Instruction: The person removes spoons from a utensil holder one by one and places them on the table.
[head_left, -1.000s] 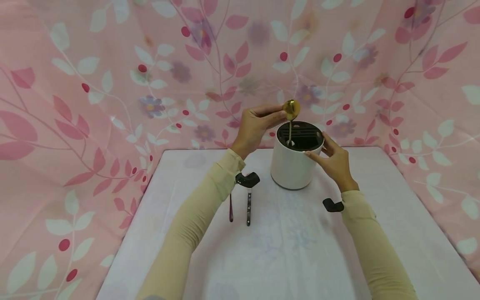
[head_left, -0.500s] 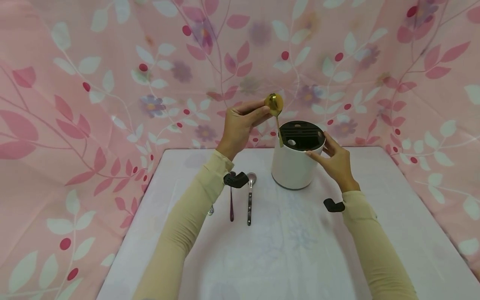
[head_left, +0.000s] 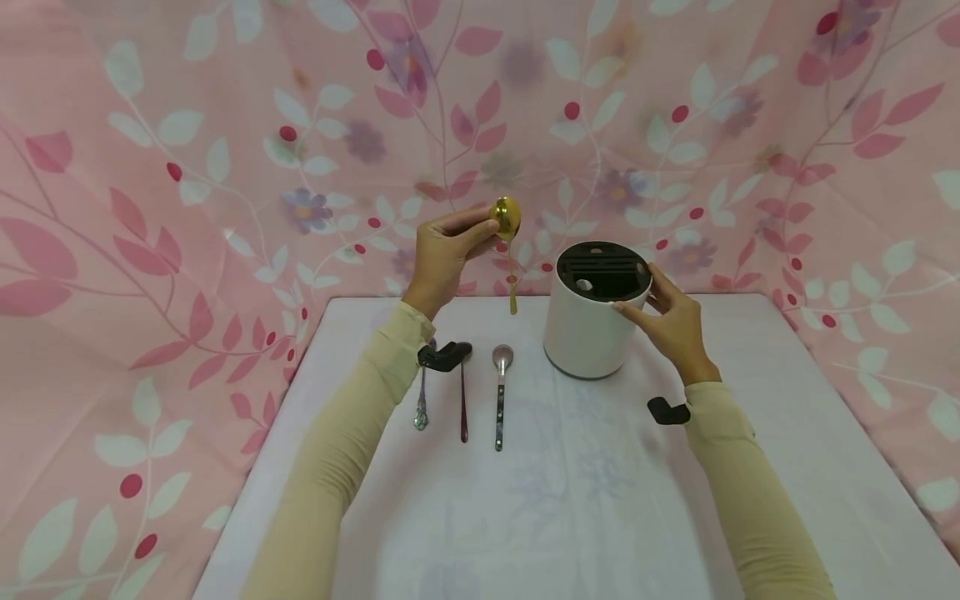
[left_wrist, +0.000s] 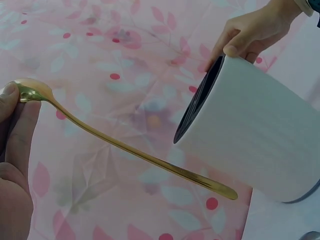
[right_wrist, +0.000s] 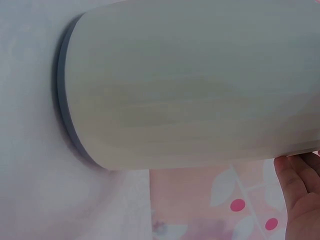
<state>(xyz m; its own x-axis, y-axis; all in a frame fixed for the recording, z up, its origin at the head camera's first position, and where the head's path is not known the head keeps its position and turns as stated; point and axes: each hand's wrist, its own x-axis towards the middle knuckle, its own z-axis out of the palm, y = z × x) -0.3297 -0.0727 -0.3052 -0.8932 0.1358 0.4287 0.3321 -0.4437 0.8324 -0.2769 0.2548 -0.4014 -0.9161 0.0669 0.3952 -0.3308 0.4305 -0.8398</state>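
Observation:
My left hand pinches a gold spoon by its bowl, with the long handle hanging down above the table's back edge. In the left wrist view the spoon's handle points toward a white utensil holder and overlaps none of its black slotted top. The holder stands upright on the table, right of the spoon. My right hand grips the holder's upper right side, thumb at the front rim and fingers behind. The right wrist view shows the holder's smooth wall and fingertips at its upper edge.
Three spoons lie side by side on the white-covered table: one with an ornate silver handle, a dark slim one and one with a black riveted handle. A pink floral cloth hangs behind and at both sides.
My left hand has moved left with the gold spoon, lifting its handle out of the holder's top and away from it. The right hand has stayed on the holder.

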